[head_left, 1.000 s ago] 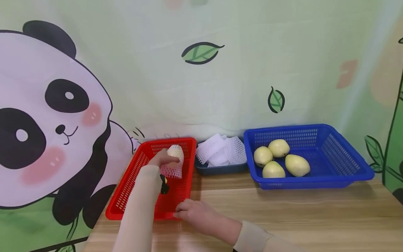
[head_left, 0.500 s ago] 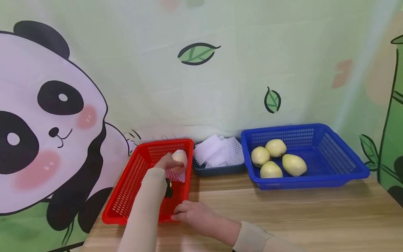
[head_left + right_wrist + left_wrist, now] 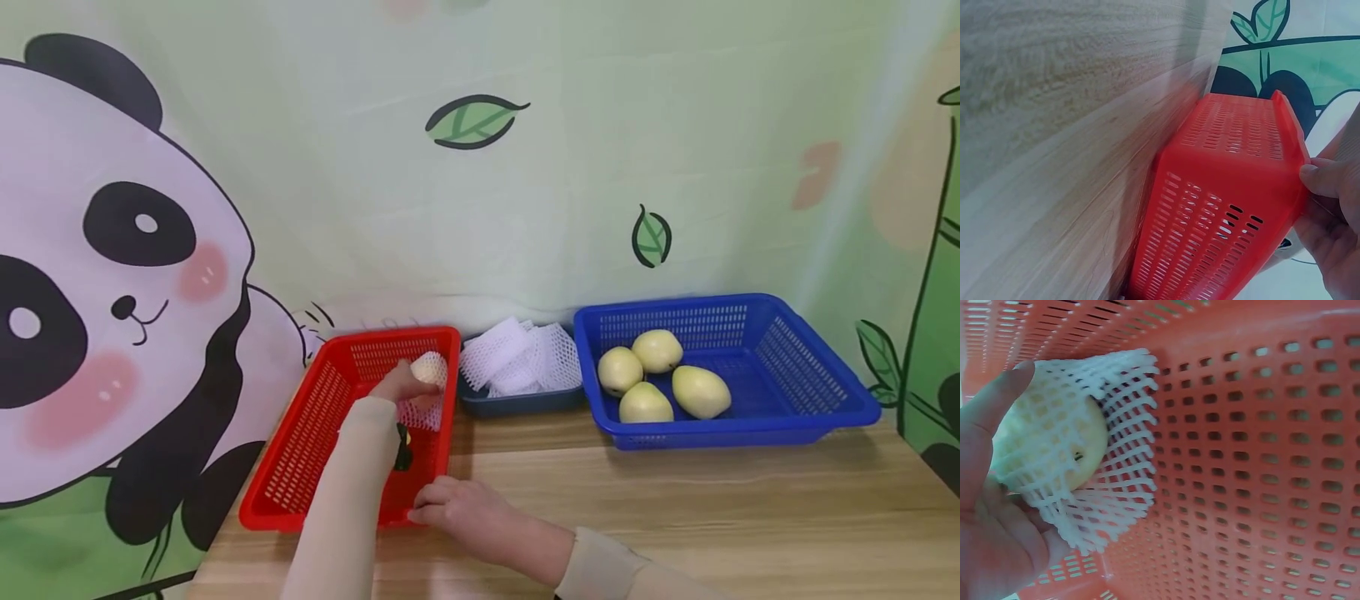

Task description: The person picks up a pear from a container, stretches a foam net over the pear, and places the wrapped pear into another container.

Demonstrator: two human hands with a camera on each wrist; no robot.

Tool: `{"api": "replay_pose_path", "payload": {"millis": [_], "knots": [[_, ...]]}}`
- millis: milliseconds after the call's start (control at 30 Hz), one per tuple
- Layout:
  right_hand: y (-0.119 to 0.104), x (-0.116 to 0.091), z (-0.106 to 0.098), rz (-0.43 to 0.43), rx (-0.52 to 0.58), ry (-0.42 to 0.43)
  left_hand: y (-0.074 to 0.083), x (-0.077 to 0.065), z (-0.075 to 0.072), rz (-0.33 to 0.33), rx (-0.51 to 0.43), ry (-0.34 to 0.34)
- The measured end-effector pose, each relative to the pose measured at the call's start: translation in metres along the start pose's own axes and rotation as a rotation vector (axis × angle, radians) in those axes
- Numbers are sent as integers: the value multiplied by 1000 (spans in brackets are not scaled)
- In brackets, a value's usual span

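My left hand (image 3: 408, 385) is inside the red basket (image 3: 281, 467), near its right wall, and grips a pale yellow pear (image 3: 1092, 450) wrapped in a white foam net sleeve (image 3: 1063, 378). In the left wrist view, the thumb lies over the sleeve and the other fingers curve beneath it. The sleeve's loose end flares past the pear, close to the basket's slotted wall. At the basket's near right corner, my right hand (image 3: 468, 510) pinches the rim. The right wrist view shows that thumb on the rim (image 3: 1300, 153) and fingers bent under it.
A dark blue tray (image 3: 525, 406) stands beside the red basket, heaped with white foam net sleeves (image 3: 517, 358). To its right, a blue basket (image 3: 795, 425) holds several bare pears (image 3: 701, 392). The panda-printed cloth (image 3: 360, 167) hangs behind the wooden table (image 3: 675, 508).
My left hand has shifted slightly right and down with the wrapped pear, toward the red basket's right wall. The right hand stays on the rim. The head view has turned a little.
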State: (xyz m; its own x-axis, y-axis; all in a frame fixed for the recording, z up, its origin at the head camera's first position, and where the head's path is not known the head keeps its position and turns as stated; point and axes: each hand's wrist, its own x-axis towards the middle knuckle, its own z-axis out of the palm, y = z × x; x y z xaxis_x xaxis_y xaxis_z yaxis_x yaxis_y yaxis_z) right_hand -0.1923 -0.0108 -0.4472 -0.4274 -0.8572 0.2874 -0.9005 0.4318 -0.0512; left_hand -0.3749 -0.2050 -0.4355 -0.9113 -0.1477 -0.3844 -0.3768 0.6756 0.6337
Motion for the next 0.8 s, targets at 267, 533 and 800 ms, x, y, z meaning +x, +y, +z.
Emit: {"api": "replay_pose_path", "payload": {"millis": [267,533,800], "knots": [[-4,0,-4,-11,-68,14,17,-13,-18,212,201,-2],[-6,-2,1,-46,-138,87,57,-62,-44,481,369,69],[-3,-2,3,-80,-165,120,71,-138,-39,623,489,186]]}}
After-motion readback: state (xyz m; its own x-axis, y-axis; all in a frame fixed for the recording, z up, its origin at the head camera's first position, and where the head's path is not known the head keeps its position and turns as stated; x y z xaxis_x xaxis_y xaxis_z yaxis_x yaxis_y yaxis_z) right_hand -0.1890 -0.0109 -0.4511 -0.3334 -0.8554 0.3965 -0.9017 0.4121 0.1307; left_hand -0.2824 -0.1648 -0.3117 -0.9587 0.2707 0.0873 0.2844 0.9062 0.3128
